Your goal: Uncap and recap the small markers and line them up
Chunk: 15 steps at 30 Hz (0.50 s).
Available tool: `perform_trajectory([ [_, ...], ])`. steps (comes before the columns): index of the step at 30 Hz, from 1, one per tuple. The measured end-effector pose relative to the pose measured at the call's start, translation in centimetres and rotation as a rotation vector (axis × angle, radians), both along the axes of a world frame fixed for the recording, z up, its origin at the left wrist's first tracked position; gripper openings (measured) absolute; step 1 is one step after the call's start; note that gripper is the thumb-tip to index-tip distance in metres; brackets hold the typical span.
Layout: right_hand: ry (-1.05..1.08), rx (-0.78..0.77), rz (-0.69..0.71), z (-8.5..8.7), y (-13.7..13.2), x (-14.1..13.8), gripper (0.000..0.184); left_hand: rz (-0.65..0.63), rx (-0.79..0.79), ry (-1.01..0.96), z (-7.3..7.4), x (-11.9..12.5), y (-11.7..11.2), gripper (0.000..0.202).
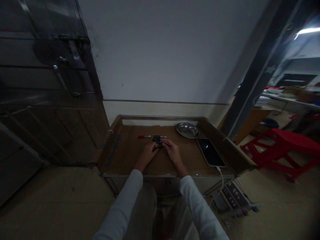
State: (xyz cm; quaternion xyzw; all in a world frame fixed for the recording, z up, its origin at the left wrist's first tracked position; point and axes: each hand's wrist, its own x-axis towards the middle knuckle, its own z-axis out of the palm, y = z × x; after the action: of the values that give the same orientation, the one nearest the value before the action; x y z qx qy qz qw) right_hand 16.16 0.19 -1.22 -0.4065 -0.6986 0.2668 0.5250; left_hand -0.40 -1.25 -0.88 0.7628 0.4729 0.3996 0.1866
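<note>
While both hands meet near the table's [125, 156] middle, toward its far edge, a small bundle of dark pens [158, 138] sits between them. Right hand [172, 150]: fingers curled together over the bundle's near end, seemingly clamped on it. Left hand [147, 154]: fingertips at the bundle; grip or mere touch, cannot tell in this dim light. Red pen [144, 136] lies alone just left of the bundle, untouched. Judging by that, the dark ones are gathered and the red one is not. Metal dish [188, 130] at far right corner; phone [210, 152] along right edge.
</note>
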Motion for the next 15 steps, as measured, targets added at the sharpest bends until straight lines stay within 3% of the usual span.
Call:
perform_trajectory([
  [4, -0.295, 0.113, 0.060, -0.5, -0.2, -0.5, 0.031, 0.094, 0.041, -0.011, -0.8, 0.0, 1.1, 0.012],
  [8, -0.478, 0.216, -0.006, -0.6, -0.3, 0.5, 0.036, 0.125, 0.064, 0.012, -1.3, -0.1, 1.4, 0.012],
  [12, -0.569, 0.185, -0.162, -0.9, -0.3, 1.7, 0.022, 0.115, 0.105, 0.042, -0.9, 0.0, 0.5, 0.015],
  [15, -0.589, 0.155, -0.174, -1.2, -0.3, 1.9, 0.016, 0.046, 0.108, 0.095, -0.3, 0.1, -0.2, 0.016],
])
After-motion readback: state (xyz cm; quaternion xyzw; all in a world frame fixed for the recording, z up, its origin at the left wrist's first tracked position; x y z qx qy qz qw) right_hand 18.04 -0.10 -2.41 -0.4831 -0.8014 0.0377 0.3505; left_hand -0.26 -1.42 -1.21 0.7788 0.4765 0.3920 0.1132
